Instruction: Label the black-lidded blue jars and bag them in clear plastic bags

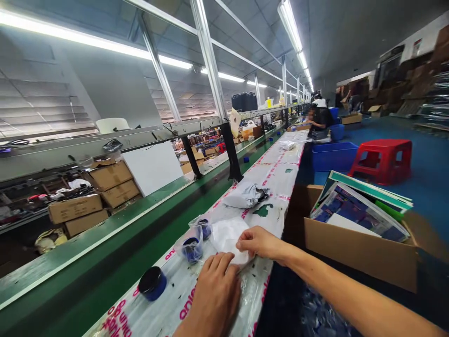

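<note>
Right hand [257, 243] pinches the far edge of a crumpled white plastic bag [228, 238], and the left hand [213, 295] grasps its near edge with curled fingers. Bunched up, the bag shows no clear long axis or direction. It lies on a white, pink-lettered sheet [280, 215] covering the workbench, just beside two blue jars in clear bags [192, 249]. A black-lidded blue jar [152, 283] sits nearer the bench's edge, and a grey mailer bag [245, 195] lies farther along.
</note>
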`<action>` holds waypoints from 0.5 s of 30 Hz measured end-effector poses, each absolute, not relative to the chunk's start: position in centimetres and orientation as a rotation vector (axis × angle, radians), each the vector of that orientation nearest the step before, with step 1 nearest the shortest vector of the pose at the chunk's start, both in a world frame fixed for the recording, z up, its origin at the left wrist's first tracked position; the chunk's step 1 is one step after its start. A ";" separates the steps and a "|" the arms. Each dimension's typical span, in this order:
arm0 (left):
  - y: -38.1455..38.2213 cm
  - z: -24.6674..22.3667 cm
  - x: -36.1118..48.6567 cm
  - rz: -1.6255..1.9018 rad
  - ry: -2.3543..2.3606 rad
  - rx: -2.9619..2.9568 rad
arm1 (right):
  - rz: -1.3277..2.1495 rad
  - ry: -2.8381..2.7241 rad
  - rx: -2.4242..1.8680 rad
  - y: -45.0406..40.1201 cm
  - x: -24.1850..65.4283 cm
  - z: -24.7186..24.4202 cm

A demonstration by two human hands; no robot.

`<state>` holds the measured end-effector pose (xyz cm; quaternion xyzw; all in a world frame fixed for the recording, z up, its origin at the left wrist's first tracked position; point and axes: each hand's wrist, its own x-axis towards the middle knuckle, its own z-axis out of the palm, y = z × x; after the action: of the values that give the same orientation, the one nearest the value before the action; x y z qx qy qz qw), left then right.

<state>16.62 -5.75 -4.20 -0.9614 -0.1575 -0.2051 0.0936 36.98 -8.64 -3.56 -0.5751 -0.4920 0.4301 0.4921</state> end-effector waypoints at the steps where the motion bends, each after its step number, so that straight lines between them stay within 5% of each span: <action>1: -5.8 -4.2 16.7 -0.572 -0.490 -2.879 | 1.055 -1.176 -1.416 -8.8 36.9 -3.2; 15: -5.7 -3.5 17.3 -0.420 -0.710 -3.132 | 1.198 -1.005 -1.077 -9.5 38.8 1.9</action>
<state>17.28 -5.66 -3.49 -0.9659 -0.2190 -0.1295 -0.0487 38.76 -9.54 1.86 -0.4612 -0.4305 0.5128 0.5822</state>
